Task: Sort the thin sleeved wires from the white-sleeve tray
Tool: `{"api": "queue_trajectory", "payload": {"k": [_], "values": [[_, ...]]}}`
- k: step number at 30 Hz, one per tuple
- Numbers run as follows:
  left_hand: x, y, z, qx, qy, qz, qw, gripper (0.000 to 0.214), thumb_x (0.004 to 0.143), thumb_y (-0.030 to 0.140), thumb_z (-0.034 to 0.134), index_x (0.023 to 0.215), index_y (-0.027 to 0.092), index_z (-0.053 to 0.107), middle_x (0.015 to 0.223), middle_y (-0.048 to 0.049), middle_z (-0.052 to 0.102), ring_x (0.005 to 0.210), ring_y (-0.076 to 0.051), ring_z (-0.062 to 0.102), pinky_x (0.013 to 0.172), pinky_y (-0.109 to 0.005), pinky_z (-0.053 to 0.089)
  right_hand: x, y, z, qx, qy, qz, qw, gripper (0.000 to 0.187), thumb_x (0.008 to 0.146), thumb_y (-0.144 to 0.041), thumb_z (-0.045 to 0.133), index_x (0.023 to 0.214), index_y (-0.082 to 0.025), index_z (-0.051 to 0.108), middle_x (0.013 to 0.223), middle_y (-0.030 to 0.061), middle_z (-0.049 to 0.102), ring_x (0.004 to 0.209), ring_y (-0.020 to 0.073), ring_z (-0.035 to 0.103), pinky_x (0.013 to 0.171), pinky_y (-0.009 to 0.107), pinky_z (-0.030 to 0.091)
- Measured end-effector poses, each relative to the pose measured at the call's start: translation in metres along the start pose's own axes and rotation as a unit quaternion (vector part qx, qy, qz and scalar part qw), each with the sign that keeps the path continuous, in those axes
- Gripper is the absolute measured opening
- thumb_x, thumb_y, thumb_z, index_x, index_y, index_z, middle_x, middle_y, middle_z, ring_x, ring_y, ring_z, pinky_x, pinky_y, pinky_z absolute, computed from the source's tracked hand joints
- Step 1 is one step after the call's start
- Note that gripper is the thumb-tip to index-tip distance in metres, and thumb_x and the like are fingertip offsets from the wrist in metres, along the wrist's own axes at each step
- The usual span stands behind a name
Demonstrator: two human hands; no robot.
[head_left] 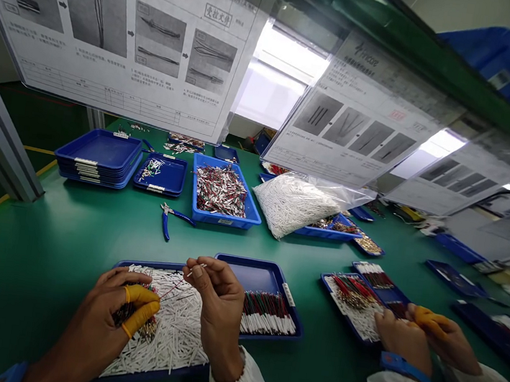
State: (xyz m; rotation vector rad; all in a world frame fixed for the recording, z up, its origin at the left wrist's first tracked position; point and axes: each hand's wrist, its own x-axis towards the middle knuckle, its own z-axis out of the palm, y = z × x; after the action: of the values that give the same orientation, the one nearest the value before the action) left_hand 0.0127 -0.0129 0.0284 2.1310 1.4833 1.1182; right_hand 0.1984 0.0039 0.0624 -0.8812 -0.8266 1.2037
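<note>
My left hand [110, 313], with yellow finger cots on thumb and forefinger, pinches the end of a thin dark-red wire [171, 289]. That wire slants up towards my right hand [216, 302], whose thumb and forefinger are closed on a small white sleeve [196, 268]. Whether the wire is inside the sleeve I cannot tell. Below both hands lies a blue tray of loose white sleeves [179, 338]. A bundle of coloured wires with metallic ends [148, 329] rests on the sleeves, partly hidden behind my left hand. Right of this, another blue tray [249, 271] holds a row of white-ended wires [267, 313].
Blue-handled cutters [166, 220] lie ahead, near stacked blue trays [97, 154] and a blue bin of wire pieces [221, 190]. A plastic bag of white sleeves [293, 202] leans beside it. Instruction sheets hang above. At right, a co-worker's hands [409, 340] work over similar trays.
</note>
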Motion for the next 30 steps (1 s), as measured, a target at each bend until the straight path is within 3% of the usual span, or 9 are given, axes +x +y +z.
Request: {"api": "queue_trajectory", "payload": {"k": [13,20,30], "values": [[0.0041,0.0027,-0.0015,0.004,0.006,0.015,1.0,0.022,0.084,0.05,0.067,0.081,0.032,0.08,0.098,-0.0046,0.078,0.096,-0.028,0.072,0.087,-0.045,0.058,-0.0016,0.001,0.0003,0.0,-0.014,0.017,1.0,0.02,0.077,-0.03,0.085,0.09,-0.019,0.074,0.086,0.0053,0.08,0.078,0.0199,0.075,0.075,0.033,0.061],[0.0052,0.0057,-0.0027,-0.005,0.009,0.017,1.0,0.022,0.084,0.052,0.066,0.08,0.035,0.079,0.096,-0.0027,0.078,0.094,-0.029,0.072,0.086,-0.051,0.058,-0.0002,0.0015,-0.002,0.013,0.009,0.013,1.0,0.021,0.076,-0.031,0.086,0.09,-0.02,0.075,0.088,0.0046,0.08,0.079,0.0186,0.075,0.075,0.031,0.061],[0.0042,0.0048,-0.002,-0.002,0.01,0.02,1.0,0.026,0.085,0.053,0.065,0.079,0.032,0.079,0.094,-0.0042,0.079,0.095,-0.026,0.072,0.09,-0.043,0.057,0.0028,0.0032,-0.0027,0.008,0.02,0.005,1.0,0.022,0.076,-0.033,0.086,0.089,-0.02,0.074,0.087,0.005,0.08,0.079,0.02,0.075,0.077,0.035,0.062]]}}
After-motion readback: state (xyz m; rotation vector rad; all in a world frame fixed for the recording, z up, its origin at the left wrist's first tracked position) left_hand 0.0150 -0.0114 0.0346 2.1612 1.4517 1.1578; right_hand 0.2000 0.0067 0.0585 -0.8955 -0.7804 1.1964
